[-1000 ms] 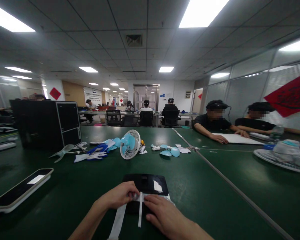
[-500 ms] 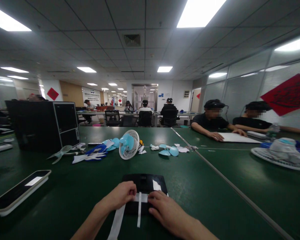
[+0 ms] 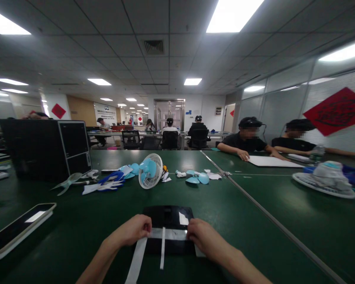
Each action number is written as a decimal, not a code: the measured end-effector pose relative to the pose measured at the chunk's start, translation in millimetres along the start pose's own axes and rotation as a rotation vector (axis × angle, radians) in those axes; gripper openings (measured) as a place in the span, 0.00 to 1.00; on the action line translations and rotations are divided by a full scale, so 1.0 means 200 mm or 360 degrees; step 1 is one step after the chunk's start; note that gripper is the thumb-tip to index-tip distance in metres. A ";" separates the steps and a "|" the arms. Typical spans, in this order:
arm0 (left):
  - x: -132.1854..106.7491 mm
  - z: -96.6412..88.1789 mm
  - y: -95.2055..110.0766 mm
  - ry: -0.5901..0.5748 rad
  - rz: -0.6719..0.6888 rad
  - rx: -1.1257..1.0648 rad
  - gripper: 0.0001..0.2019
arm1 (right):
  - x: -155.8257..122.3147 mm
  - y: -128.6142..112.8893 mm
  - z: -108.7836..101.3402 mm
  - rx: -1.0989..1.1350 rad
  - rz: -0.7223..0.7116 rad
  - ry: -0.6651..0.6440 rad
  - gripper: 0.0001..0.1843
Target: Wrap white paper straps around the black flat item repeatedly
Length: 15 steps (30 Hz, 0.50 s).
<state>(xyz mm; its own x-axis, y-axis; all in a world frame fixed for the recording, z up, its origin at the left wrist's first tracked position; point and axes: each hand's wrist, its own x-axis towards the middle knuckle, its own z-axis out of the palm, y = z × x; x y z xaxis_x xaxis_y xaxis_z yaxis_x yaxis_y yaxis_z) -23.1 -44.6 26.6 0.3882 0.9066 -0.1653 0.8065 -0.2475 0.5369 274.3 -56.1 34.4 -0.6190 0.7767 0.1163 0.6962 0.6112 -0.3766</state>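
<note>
A flat black panel-like object point(image 3: 168, 246) lies on the green table in front of me. Across it runs a pale, shiny strip point(image 3: 175, 234), stretched between my two hands. My left hand point(image 3: 137, 228) is closed at the strip's left end, fingers pinched together. From under that hand a white band point(image 3: 136, 260) trails down toward me. My right hand point(image 3: 201, 234) pinches the strip's other end near the object's right edge. A narrow white strip point(image 3: 163, 248) crosses over the pale one, its lower end past the object's near edge. A white torn patch point(image 3: 183, 218) shows at upper right.
A small fan point(image 3: 150, 171), blue-and-white gloves point(image 3: 108, 183) and loose blue fan blades point(image 3: 197, 177) lie beyond. Left are a black computer case point(image 3: 44, 148) and a phone-like device point(image 3: 22, 228). A co-worker point(image 3: 248, 138) handles a white board point(image 3: 273, 161) at right.
My hands have moved apart, the left one leftward and the right one rightward. More of the pale strip shows between them. The co-worker's white board has shifted slightly left.
</note>
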 end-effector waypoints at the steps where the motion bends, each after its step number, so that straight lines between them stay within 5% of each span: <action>1: 0.00 0.00 0.00 -0.0005 -0.0012 -0.0004 0.09 | 0.00 0.01 0.00 -0.0009 0.0036 0.0000 0.12; 7: 0.00 -0.01 0.01 -0.0005 -0.0019 -0.0028 0.09 | -0.01 0.01 -0.04 0.0041 0.0054 0.0023 0.11; 15: 0.10 -0.07 -0.23 0.0701 -0.0320 0.0475 0.13 | 0.04 0.06 0.00 -0.0029 0.0155 0.0284 0.10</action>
<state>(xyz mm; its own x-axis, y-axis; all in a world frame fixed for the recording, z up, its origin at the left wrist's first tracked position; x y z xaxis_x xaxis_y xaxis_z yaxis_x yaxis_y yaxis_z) -57.9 -11.6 10.1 0.0430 0.9870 0.1551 0.9612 -0.0832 0.2632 278.1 -43.5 31.1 -0.4752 0.8461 0.2414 0.7573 0.5330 -0.3773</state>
